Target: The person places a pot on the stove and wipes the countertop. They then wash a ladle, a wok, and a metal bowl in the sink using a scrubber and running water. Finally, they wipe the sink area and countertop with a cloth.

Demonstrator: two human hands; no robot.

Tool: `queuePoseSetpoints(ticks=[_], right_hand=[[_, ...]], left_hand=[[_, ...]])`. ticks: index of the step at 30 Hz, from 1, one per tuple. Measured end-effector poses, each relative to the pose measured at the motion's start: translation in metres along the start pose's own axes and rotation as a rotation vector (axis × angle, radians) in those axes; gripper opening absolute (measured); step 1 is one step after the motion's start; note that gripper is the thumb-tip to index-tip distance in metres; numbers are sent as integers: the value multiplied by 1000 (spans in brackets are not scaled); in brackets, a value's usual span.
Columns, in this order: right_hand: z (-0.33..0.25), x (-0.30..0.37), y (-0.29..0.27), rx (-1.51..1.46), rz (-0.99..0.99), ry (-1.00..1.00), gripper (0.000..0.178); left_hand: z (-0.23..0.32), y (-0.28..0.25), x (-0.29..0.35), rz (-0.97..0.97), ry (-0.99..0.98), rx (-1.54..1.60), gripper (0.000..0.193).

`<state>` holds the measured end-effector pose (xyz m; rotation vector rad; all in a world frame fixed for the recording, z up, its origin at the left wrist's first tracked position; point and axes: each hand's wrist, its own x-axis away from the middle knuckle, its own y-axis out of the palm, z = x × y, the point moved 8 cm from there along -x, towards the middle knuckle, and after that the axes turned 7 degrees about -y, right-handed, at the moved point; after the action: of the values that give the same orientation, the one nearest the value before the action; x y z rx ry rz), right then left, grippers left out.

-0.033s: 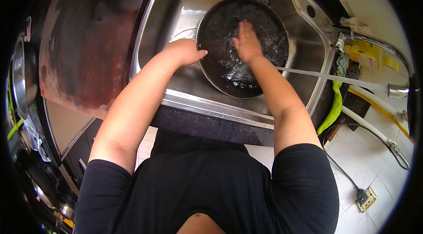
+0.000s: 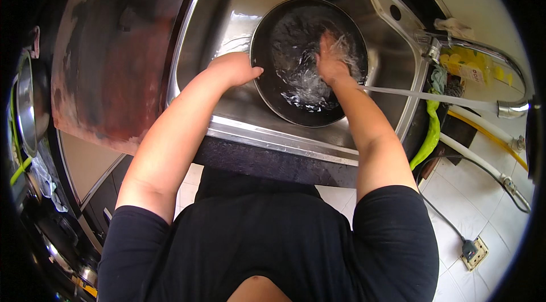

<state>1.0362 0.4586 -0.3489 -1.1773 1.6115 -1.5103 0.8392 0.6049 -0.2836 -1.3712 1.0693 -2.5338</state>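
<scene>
A round black pan point(image 2: 284, 94) with water in it sits in the steel sink. My left hand point(image 2: 233, 67) holds the pan's left rim, thumb over the edge and the other fingers out of sight outside it. Inside the pan, my right hand point(image 2: 331, 58) dips into the churning water, fingers stretched out and partly blurred by splashing. From the tap point(image 2: 513, 108) on the right, a stream of water point(image 2: 409, 92) runs toward the pan, passing by my right wrist.
The steel sink point(image 2: 239, 29) surrounds the pan. A reddish-dark board point(image 2: 119, 69) lies to its left. Green peppers point(image 2: 430, 134), a yellow package point(image 2: 466, 66) and hoses point(image 2: 472, 151) are on the right. A plug point(image 2: 468, 249) sits in a wall socket at the lower right.
My right hand has moved right and a little nearer within the pan, stirring up more water. The pan has shifted slightly left, with my left hand still on its rim.
</scene>
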Motion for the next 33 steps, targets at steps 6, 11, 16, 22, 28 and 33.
queuePoseSetpoints(ticks=[6,11,16,22,28,33], right_hand=[[-30,93,21,-44,-1295,61,62],[-141,83,-36,-1193,-699,49,75],[-149,81,-70,-1169,-598,-168,68],[-52,113,-24,-786,-543,-256,59],[3,124,-58,-618,-492,6,55],[26,135,-73,-754,-306,75,56]], left_hand=[[-2,23,-4,-339,-98,369,39],[2,19,3,-281,-132,401,34],[20,-43,38,10,-166,52,37],[47,-89,65,184,-196,-268,34],[101,-120,112,334,-211,-562,34],[128,-137,145,486,-124,-776,26]])
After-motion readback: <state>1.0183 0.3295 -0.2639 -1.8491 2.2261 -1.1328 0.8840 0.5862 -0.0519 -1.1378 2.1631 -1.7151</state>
